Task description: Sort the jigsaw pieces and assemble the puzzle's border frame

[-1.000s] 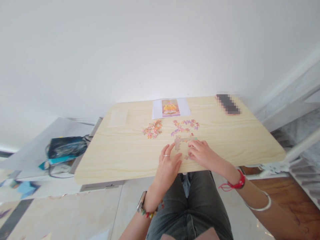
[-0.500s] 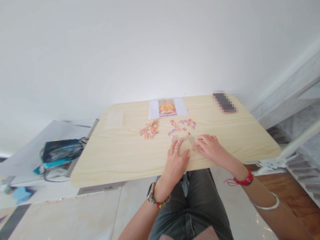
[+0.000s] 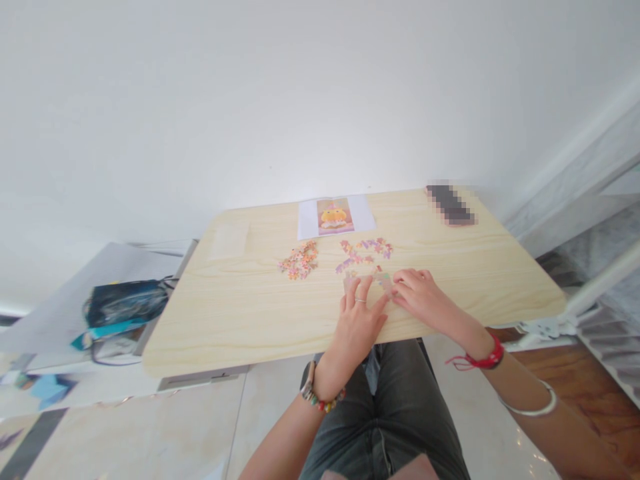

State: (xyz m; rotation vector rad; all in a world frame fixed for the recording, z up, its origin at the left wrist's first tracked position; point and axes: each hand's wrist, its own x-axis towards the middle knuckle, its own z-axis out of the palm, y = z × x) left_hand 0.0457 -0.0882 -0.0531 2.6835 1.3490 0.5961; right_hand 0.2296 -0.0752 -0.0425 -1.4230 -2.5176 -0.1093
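Observation:
A partly joined strip of jigsaw pieces [image 3: 385, 281] lies on the table close to the front edge, partly covered by my fingers. My left hand [image 3: 357, 321] is spread over it, fingertips resting on the strip and thumb reaching toward its right end. At that right end, my right hand [image 3: 420, 297] has its fingers bent and pressed against the joined pieces; the exact piece under the tips is hidden. Just beyond lie loose pinkish and purple jigsaw pieces [image 3: 356, 257] in rough rows. Another heap of jigsaw pieces [image 3: 299, 260] sits to the left.
A printed picture [image 3: 335, 217] of a yellow figure lies on white paper at the back. A pixelated dark phone-like object [image 3: 450, 204] is at the back right, a pale translucent sheet [image 3: 229, 240] at the left. Beside the wooden table [image 3: 215, 327] is a dark bag [image 3: 125, 303].
My left hand has shifted slightly right along the strip, its thumb and index now closer to my right hand. My right hand has barely moved. The loose pieces lie as before.

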